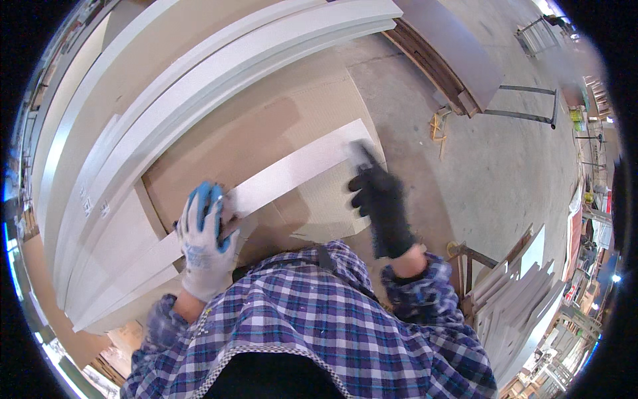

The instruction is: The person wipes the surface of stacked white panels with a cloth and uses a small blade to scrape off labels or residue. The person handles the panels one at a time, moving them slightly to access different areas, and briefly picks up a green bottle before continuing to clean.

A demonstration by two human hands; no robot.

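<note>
A long narrow white board runs slantwise across the cardboard before me. My left hand, in a white glove with blue fingertips, lies over its middle. Between the thumb and fingers is a small brownish thing, blurred and mostly hidden, whose kind I cannot tell. My right hand, in a black glove, hovers at the board's right end with the forefinger pointing forward. Motion smears that fingertip, and whether a small greyish thing is held there cannot be made out.
Beyond the board, long white panels lie stacked on cardboard. A dark-edged stack of boards rests on a metal frame at upper right. More white boards stand at my right. Yellow strapping lies on the concrete floor.
</note>
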